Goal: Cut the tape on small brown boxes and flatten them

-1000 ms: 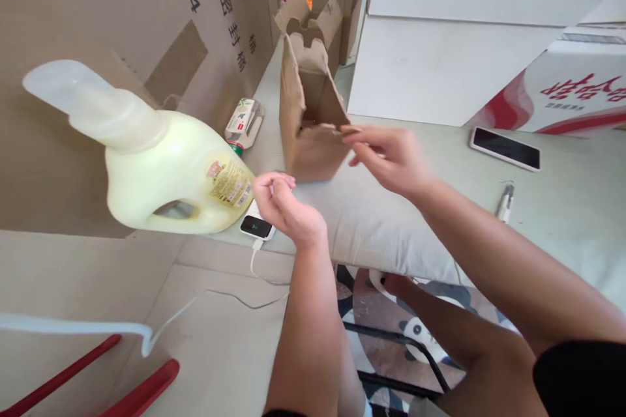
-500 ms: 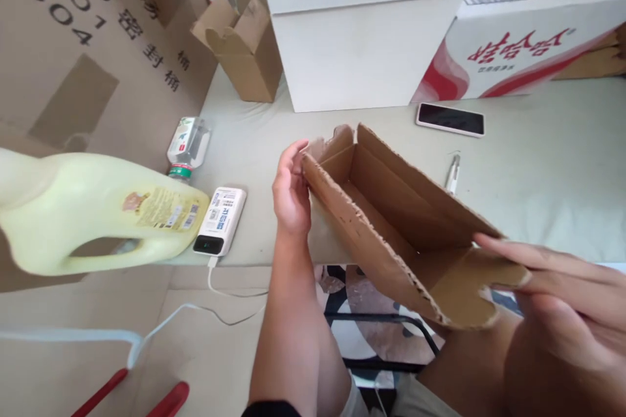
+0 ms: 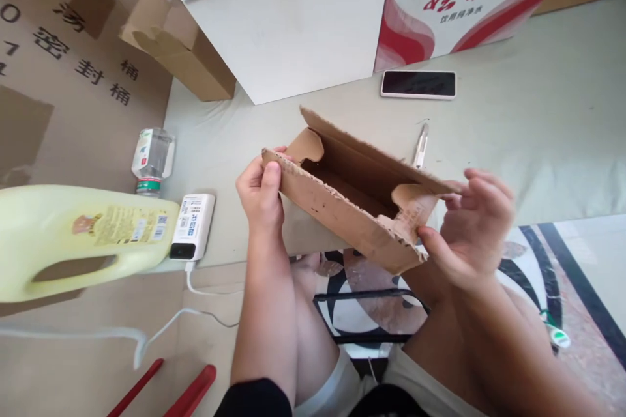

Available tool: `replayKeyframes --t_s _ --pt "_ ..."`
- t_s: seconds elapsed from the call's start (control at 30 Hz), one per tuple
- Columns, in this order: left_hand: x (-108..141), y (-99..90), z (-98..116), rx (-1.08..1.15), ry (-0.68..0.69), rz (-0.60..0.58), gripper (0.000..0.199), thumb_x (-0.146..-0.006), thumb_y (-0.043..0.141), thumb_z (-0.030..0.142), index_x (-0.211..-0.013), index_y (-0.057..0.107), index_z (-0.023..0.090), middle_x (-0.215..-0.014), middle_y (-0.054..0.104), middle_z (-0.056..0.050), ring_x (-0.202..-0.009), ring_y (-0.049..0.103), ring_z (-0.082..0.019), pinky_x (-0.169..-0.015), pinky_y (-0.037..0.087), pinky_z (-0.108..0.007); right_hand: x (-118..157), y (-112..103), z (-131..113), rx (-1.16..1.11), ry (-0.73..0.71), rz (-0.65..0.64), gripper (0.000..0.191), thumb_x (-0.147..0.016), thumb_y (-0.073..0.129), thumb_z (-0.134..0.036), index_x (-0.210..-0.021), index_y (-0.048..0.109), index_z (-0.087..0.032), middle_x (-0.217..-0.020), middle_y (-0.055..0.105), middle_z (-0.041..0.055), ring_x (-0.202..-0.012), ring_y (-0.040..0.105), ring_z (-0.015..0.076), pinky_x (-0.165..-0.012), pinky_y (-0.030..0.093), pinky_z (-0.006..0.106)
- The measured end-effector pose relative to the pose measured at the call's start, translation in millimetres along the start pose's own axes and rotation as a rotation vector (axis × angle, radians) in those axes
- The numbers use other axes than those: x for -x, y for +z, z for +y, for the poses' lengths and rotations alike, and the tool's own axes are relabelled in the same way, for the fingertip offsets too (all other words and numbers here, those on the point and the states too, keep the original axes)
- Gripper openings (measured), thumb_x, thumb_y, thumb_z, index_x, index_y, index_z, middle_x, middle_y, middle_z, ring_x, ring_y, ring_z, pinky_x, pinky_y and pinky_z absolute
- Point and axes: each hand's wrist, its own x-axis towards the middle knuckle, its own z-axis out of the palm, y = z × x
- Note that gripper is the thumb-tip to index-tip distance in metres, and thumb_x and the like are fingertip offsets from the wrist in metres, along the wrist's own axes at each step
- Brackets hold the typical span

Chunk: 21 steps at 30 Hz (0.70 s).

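Observation:
A long, open cardboard box [image 3: 337, 208] with rough torn edges is held tilted over the front edge of the table. My left hand [image 3: 264, 192] grips its left end, thumb on the outer wall and fingers behind the edge. At the right end, my right hand [image 3: 469, 228] has its fingers apart, with the thumb and a fingertip touching the box. Both short end flaps are folded inward over the opening. Behind the box, a white cutter-like tool [image 3: 421, 144] lies on the table.
A phone [image 3: 418, 85] lies before a white and red carton [image 3: 454, 6]. On the left are a yellow jug [image 3: 88, 228], a power bank [image 3: 193, 227] with a cable, a clear bottle [image 3: 153, 159] and a small brown box [image 3: 200, 65]. A large white box [image 3: 293, 26] stands behind.
The two end flaps have folded inward. The box has shifted left in view and turned. My left thumb now presses its outer wall, and my right hand has opened up. The view has moved too.

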Motion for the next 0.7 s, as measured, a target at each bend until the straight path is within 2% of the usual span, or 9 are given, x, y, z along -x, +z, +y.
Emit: replayKeyframes --t_s 0.03,0.1,0.17,0.23,0.37,0.47,0.63,0.7 --pt "0.3 0.4 -0.9 -0.008 -0.008 0.008 0.031 -0.078 0.077 0.053 -0.073 0.075 0.022 -0.082 0.071 -0.003 -0.093 0.070 -0.021 -0.094 0.054 -0.033 0.5 1.4 0.2 -0.043 0.001 0.004 0.075 -0.090 0.063 -0.036 -0.153 0.025 -0.054 -0.153 0.045 0.0036 -0.129 0.058 0.0316 -0.107 0.050 0.059" --pt "0.5 0.9 -2.1 -0.007 0.014 0.006 0.027 -0.076 0.081 0.048 -0.086 0.076 0.024 -0.090 0.072 -0.002 -0.091 0.069 -0.017 -0.091 0.053 -0.029 -0.2 2.7 -0.8 -0.082 -0.030 -0.024 0.061 -0.092 0.061 -0.033 -0.148 0.040 -0.043 -0.145 0.056 0.0074 -0.133 0.057 0.0317 -0.110 0.049 0.058" --pt "0.3 0.8 -2.7 -0.010 0.059 -0.018 0.032 -0.074 0.084 0.045 -0.099 0.075 0.027 -0.100 0.072 -0.001 -0.095 0.069 -0.017 -0.094 0.052 -0.029 -1.8 2.0 -2.9 -0.081 -0.014 -0.142 0.042 -0.094 0.057 -0.032 -0.136 0.056 -0.036 -0.144 0.059 0.0081 -0.137 0.054 0.0312 -0.113 0.047 0.055" --pt "-0.4 -0.2 -2.8 -0.052 0.081 -0.061 0.035 -0.077 0.082 0.044 -0.107 0.073 0.029 -0.111 0.071 -0.002 -0.107 0.067 -0.019 -0.101 0.050 -0.034 -3.4 0.8 -4.9 -0.076 -0.008 -0.192 0.031 -0.094 0.057 -0.033 -0.124 0.064 -0.032 -0.145 0.059 0.0085 -0.138 0.055 0.0320 -0.112 0.048 0.053" --pt "-2.6 -4.4 -2.2 -0.182 0.059 -0.140 0.020 -0.081 0.076 0.040 -0.094 0.078 0.024 -0.120 0.070 -0.006 -0.128 0.059 -0.026 -0.116 0.041 -0.042 -5.9 0.5 -7.2 -0.056 0.015 -0.187 0.025 -0.093 0.058 -0.038 -0.115 0.067 -0.029 -0.144 0.061 0.0097 -0.134 0.057 0.0334 -0.109 0.049 0.055" --pt "-3.8 -7.1 -2.1 -0.203 0.021 -0.146 0.011 -0.083 0.072 0.031 -0.086 0.080 0.024 -0.117 0.071 -0.007 -0.126 0.060 -0.027 -0.119 0.038 -0.043 -7.0 1.4 -7.6 -0.040 0.026 -0.181 0.024 -0.093 0.057 -0.041 -0.112 0.067 -0.030 -0.143 0.062 0.0095 -0.134 0.058 0.0336 -0.108 0.049 0.055" --pt "-4.9 -8.2 -4.1 -0.180 0.020 -0.157 0.014 -0.082 0.069 0.024 -0.086 0.082 0.026 -0.113 0.072 -0.004 -0.124 0.061 -0.027 -0.119 0.038 -0.044 -6.1 1.7 -7.4 -0.045 0.028 -0.184 0.024 -0.093 0.057 -0.043 -0.111 0.068 -0.030 -0.143 0.062 0.0088 -0.136 0.056 0.0348 -0.111 0.047 0.058" --pt "-6.0 -7.7 -4.4 -0.174 0.001 -0.143 0.014 -0.079 0.069 0.022 -0.085 0.082 0.024 -0.112 0.072 -0.005 -0.124 0.061 -0.027 -0.118 0.038 -0.044 -3.8 2.8 -6.2 -0.080 0.037 -0.179 0.028 -0.094 0.058 -0.044 -0.117 0.066 -0.031 -0.145 0.061 0.0086 -0.138 0.055 0.0344 -0.113 0.046 0.057"
